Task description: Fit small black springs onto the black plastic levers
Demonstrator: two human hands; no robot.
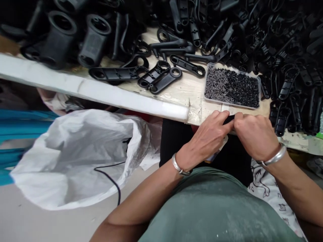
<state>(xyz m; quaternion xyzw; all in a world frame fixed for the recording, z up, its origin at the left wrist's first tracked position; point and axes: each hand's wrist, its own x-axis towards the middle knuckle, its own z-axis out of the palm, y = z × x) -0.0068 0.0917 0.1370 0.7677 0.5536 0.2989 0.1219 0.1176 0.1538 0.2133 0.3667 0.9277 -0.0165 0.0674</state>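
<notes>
My left hand (pixel 207 139) and my right hand (pixel 253 136) meet at the near edge of the worktable (pixel 161 102), fingers pinched together around a small black part (pixel 229 120) that is mostly hidden between them. Each wrist wears a silver bangle. Just beyond my fingertips stands a clear plastic tray (pixel 232 86) filled with small dark screws.
Heaps of black plastic handle parts (pixel 290 50) cover the table's far and right side. Flat black link pieces (pixel 161 77) lie near the middle, black tubular sockets (pixel 75 37) at the left. A large white sack (pixel 75 158) sits open on the floor to my left.
</notes>
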